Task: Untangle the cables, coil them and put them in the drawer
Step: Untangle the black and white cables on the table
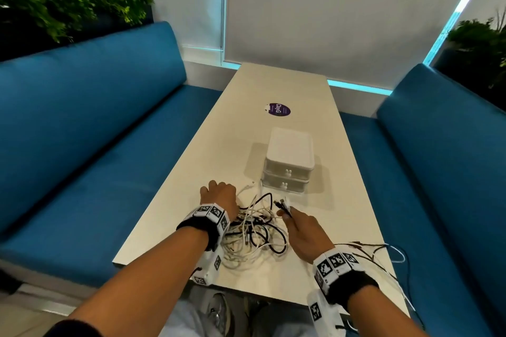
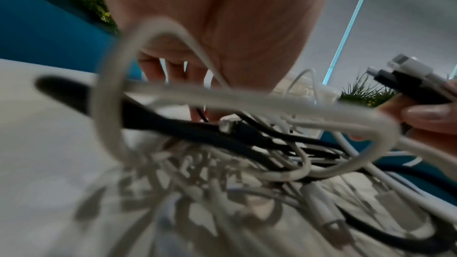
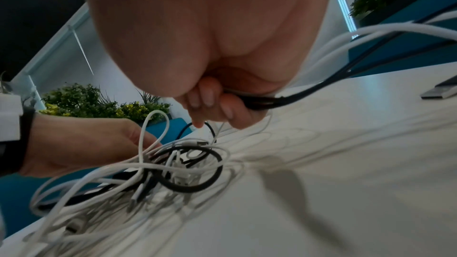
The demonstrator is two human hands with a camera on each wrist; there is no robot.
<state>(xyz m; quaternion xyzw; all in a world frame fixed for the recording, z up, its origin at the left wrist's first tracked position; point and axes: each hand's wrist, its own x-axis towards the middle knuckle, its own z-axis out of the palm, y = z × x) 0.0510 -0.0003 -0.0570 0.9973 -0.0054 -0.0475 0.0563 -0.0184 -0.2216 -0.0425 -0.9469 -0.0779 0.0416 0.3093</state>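
Several black and white cables lying tangled on tabletop; right hand pinching plug ends, left hand curling into heap; untangling starting, next needing one strand drawn free

purple round sticker on table: reads "clayg"; smaller print under it illegible.
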